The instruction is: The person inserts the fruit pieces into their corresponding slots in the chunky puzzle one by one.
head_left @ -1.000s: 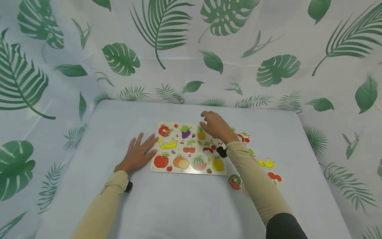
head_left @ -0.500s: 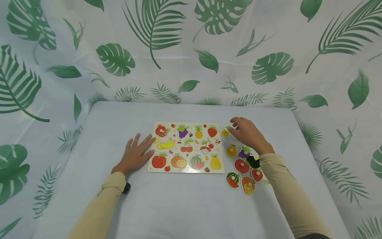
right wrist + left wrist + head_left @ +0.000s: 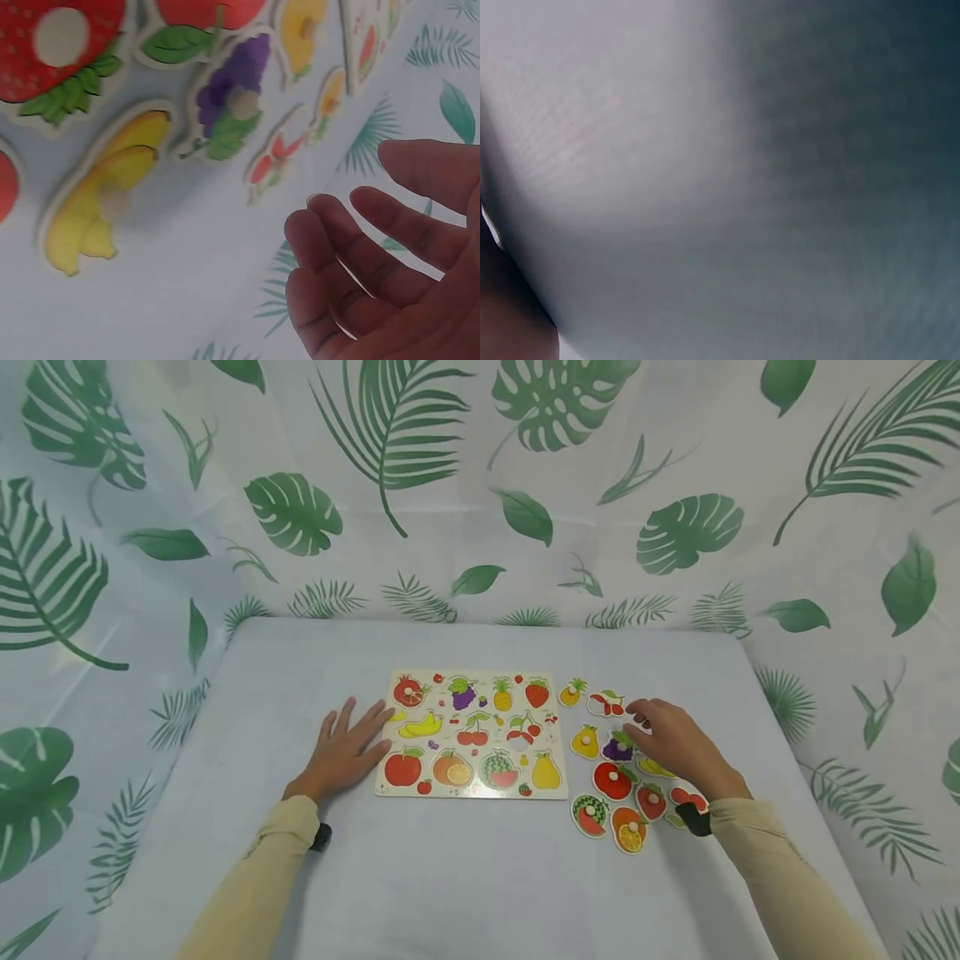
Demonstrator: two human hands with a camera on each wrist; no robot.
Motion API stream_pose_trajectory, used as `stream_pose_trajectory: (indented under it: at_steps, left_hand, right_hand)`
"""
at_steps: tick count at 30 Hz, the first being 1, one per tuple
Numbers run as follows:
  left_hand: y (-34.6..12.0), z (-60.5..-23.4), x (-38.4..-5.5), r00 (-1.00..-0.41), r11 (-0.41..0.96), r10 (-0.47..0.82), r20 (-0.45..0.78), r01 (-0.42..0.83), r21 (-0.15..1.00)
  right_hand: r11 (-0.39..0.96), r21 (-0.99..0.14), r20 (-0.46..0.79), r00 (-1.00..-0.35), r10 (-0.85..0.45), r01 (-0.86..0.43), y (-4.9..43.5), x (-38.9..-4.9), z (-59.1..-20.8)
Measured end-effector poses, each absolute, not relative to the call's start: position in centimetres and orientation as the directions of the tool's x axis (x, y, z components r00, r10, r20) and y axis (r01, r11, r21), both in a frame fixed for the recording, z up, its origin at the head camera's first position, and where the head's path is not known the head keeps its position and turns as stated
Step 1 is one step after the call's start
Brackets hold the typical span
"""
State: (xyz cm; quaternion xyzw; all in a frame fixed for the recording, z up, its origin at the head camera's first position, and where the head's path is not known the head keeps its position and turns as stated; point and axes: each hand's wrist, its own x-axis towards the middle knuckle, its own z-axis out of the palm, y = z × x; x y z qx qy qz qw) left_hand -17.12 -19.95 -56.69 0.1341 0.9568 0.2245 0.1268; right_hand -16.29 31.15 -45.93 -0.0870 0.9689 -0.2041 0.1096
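A fruit puzzle board [image 3: 483, 681] lies flat on the table. My left hand [image 3: 341, 752] rests at its left edge with the fingers spread. In its top left corner sits a knobbed pomegranate piece [image 3: 408, 692]. Over the loose pieces at the right hovers my right hand [image 3: 678, 743], fingers loosely bent and nothing held. Nearest to it are the cherry piece [image 3: 606, 703], the grape piece [image 3: 618, 747] and the banana piece [image 3: 112, 187]. The right wrist view shows the right hand [image 3: 382, 262] apart from every piece. The left wrist view is mostly blurred, pale surface.
Other knobbed pieces lie right of the board: pineapple [image 3: 573, 693], pear [image 3: 585, 742], apple [image 3: 613, 782], strawberry [image 3: 651, 802], watermelon [image 3: 590, 816] and orange [image 3: 628, 831]. A leaf-patterned cloth [image 3: 450, 552] hangs behind the white table [image 3: 450, 877].
My right hand has moved right, from above the board's upper right to over the loose pieces, uncovering the board's strawberry picture and the pineapple piece. The left hand stays at the board.
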Motion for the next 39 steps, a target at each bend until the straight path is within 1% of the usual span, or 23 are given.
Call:
stream_pose_trajectory:
  at_steps: [6,11,15,18,23,30,39]
  left_hand:
    - [-20.1,-56.9,-17.0,-0.933,0.858,0.315,-0.175,0.201,0.473]
    - [-20.2,-57.2,-17.3,-0.932,0.858,0.32,-0.168,0.21,0.469]
    - [-20.2,-57.3,-17.4,-0.933,0.857,0.321,-0.16,0.214,0.468]
    - [-20.3,-57.3,-17.5,-0.934,0.858,0.32,-0.159,0.214,0.467]
    - [-20.5,-57.5,-17.5,-0.935,0.859,0.317,-0.16,0.212,0.466]
    - [-20.6,-57.5,-17.6,-0.936,0.862,0.315,-0.155,0.214,0.461]
    - [-20.5,-57.2,-17.6,-0.935,0.865,0.308,-0.177,0.198,0.461]
  right_hand:
    - [0.915,-0.38,-0.164,-0.963,-0.213,-0.138,31.4,-15.7,-47.5]
    - [0.936,-0.334,-0.192,-0.965,-0.179,-0.107,31.2,-15.6,-49.3]
    - [0.941,-0.322,-0.201,-0.964,-0.172,-0.101,31.1,-15.5,-50.6]
    - [0.936,-0.334,-0.189,-0.965,-0.18,-0.109,31.0,-15.6,-51.1]
    - [0.926,-0.363,-0.197,-0.963,-0.183,-0.102,30.6,-15.9,-51.4]
    - [0.923,-0.384,-0.248,-0.958,-0.14,-0.035,30.3,-16.0,-51.5]
    - [0.928,-0.366,-0.213,-0.965,-0.156,-0.069,30.2,-15.9,-51.6]
